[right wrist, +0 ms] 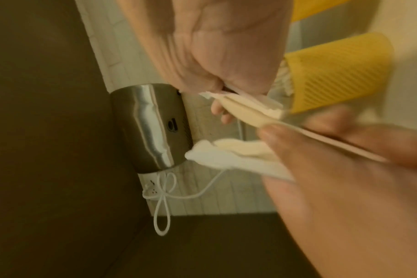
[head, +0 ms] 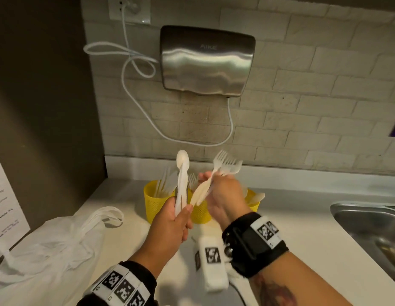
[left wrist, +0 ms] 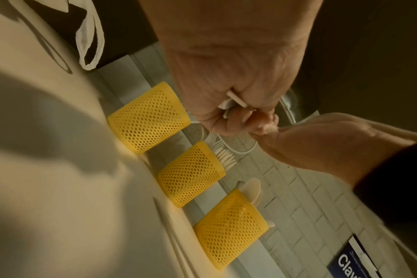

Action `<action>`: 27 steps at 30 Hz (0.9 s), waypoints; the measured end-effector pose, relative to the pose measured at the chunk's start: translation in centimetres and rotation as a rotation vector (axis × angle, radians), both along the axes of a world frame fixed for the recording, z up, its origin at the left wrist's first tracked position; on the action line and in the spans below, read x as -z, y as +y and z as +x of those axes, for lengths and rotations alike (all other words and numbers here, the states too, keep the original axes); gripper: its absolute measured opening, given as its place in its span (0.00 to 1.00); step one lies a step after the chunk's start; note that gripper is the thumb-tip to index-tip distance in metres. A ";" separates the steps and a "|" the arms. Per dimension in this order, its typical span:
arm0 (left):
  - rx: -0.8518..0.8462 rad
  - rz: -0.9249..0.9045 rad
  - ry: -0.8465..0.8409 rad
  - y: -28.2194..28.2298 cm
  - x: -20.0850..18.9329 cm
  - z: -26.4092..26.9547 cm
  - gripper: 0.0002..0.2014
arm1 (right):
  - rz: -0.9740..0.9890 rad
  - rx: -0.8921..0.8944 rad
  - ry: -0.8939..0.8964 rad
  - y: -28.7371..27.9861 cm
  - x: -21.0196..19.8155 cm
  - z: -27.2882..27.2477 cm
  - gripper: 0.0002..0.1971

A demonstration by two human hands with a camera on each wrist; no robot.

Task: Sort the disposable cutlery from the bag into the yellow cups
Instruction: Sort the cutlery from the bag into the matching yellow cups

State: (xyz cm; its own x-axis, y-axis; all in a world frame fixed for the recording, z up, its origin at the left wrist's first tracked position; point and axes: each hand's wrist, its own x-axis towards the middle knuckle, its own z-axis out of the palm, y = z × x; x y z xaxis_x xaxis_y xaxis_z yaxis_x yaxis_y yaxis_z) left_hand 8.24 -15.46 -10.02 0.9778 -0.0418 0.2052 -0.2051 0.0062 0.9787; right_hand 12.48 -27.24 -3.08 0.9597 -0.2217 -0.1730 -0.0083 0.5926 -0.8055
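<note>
our left grip (head: 170, 219) clasps a spoon bundle (head: 181, 173); our right grip (head: 223, 195) clasps forks (head: 225, 165) and knives (head: 199, 194). beneath both, three yellow cups (left wrist: 148, 117) hold sorted cutlery. the bag (head: 44, 246) lies on the desk left of our grips.

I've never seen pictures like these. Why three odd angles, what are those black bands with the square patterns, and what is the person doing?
No machine here: a person works bare-handed, wearing a camera on the head and one on each wrist. The patterned bands hold the wrist cameras.

The head view looks down on a pale counter. The other two look along each hand, so they appear tilted.

The left hand grips a bunch of white plastic cutlery with a spoon on top. The right hand grips a bundle of forks.

Behind them stand three yellow cups, already holding some cutlery. A white plastic bag lies on the left; a sink is at the right.
</note>
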 end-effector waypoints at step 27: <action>-0.178 -0.109 0.069 1.0 0.2 1.7 0.11 | -1.276 0.076 -0.015 -1.7 4.4 5.9 0.27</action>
